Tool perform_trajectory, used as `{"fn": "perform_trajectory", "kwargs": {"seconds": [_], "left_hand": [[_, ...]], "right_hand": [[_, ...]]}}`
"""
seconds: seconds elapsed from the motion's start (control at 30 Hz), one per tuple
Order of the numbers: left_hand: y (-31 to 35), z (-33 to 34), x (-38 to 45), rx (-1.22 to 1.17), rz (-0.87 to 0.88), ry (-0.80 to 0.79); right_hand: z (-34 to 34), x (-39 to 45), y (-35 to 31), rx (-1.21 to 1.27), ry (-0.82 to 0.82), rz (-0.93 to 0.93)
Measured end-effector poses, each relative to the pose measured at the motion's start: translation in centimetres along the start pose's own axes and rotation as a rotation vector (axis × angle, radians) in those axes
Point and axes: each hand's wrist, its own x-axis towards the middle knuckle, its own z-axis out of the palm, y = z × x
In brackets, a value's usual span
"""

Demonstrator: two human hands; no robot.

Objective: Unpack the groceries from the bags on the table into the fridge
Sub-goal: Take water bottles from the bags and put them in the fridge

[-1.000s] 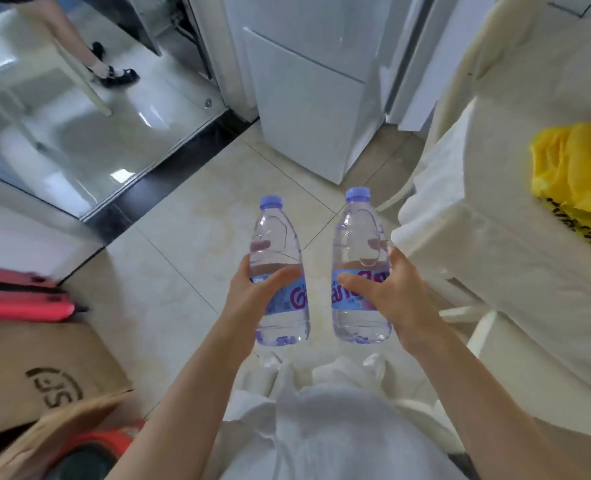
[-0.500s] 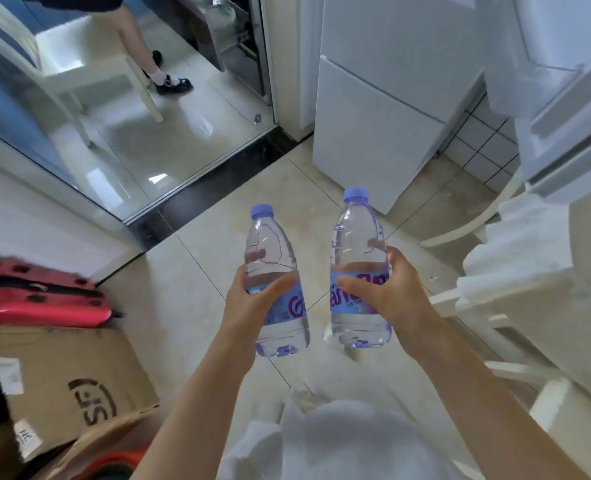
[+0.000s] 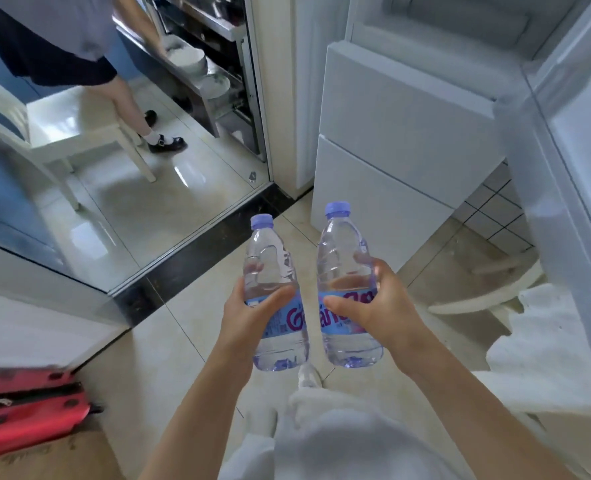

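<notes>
I hold two clear water bottles upright in front of me, each with a lilac cap and a blue label. My left hand (image 3: 249,317) grips the left bottle (image 3: 270,268) around its middle. My right hand (image 3: 377,306) grips the right bottle (image 3: 342,258) the same way. The white fridge (image 3: 401,133) stands just ahead, its lower doors closed. Its upper compartment is open, and the open upper door (image 3: 571,140) reaches along the right edge.
A person (image 3: 62,39) stands at a kitchen counter beyond a dark floor threshold (image 3: 197,258) to the left, beside a white chair (image 3: 62,129). A red case (image 3: 24,410) and cardboard lie at lower left. White cloth (image 3: 557,368) drapes at lower right.
I have moved closer to the fridge and the view has tilted up. The table and yellow bag have left the view; the open fridge door appears at right. Both bottles stay gripped.
</notes>
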Motion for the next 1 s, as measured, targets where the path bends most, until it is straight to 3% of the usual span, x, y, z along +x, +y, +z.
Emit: {"fn": "perform_trajectory", "kwargs": {"seconds": [0.3, 0.63, 1.0], "left_hand": [[8.7, 1.5, 11.7, 0.031, 0.084, -0.129], [20.0, 3.6, 26.4, 0.218, 0.124, -0.389], [30.1, 13.5, 35.7, 0.313, 0.255, -0.709]], "right_hand": [[0.4, 10.9, -5.9, 0.046, 0.108, -0.005], [1.1, 22.2, -12.8, 0.211, 0.452, 0.007], [-4.3, 29.1, -19.1, 0.287, 0.750, -0.077]]}}
